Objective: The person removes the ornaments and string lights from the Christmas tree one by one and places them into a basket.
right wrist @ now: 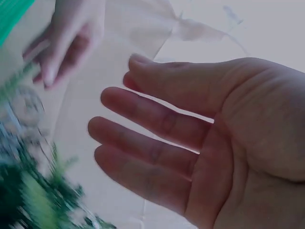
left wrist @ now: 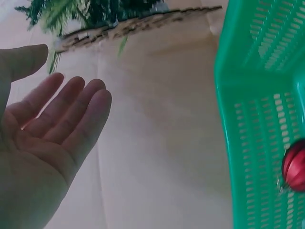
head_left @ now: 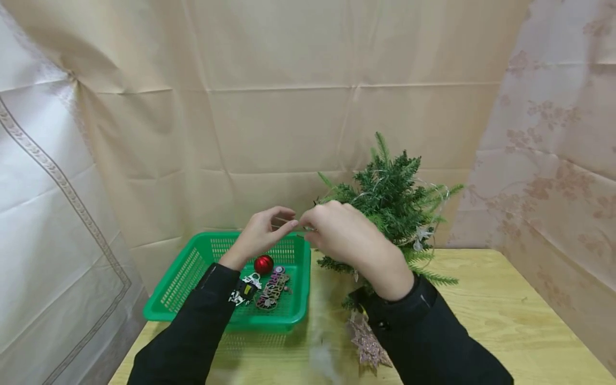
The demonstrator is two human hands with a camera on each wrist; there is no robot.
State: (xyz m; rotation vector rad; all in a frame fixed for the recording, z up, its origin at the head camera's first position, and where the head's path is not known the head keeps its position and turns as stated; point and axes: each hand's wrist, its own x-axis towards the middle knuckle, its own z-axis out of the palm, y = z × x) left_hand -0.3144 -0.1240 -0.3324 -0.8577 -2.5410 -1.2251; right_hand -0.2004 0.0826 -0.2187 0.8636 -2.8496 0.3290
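In the head view my left hand (head_left: 262, 232) and right hand (head_left: 348, 235) meet at the left side of a small artificial Christmas tree (head_left: 397, 198). In the left wrist view my left thumb stands apart from the extended fingers, with a green sprig behind them. Three fingers of my right hand (right wrist: 186, 129) are extended; its thumb lies over the index fingertip, and whether something thin is pinched there is hidden. A flat brown ornament (left wrist: 138, 24) appears edge-on beside the tree in the left wrist view. What carries it cannot be seen.
A green plastic basket (head_left: 308, 289) stands left of the tree. It holds a red ball ornament (head_left: 263, 264), a black-and-white ornament (head_left: 246, 289) and a colourful lettered ornament (head_left: 273, 290). A pink glittery star (head_left: 369, 342) is below the tree, and beige cloth (head_left: 269, 128) hangs behind.
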